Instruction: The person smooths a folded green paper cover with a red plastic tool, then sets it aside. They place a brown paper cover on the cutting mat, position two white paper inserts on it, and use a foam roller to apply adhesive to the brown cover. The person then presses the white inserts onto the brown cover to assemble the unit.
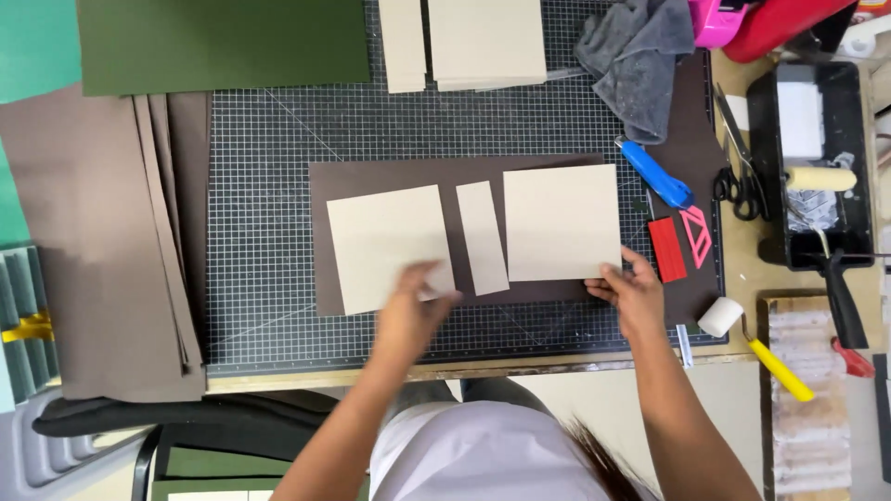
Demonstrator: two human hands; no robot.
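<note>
- We work at a tabletop under a gridded cutting mat.
- Our left hand, blurred, presses the left board, fingers flat.
- Our right hand pinches the right board.
- A narrow strip lies between them on brown paper; its edges are not folded over.

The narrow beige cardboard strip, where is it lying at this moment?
In the head view, the narrow beige cardboard strip lies on the dark brown sheet, between the two larger beige boards, left one and right one.
</note>
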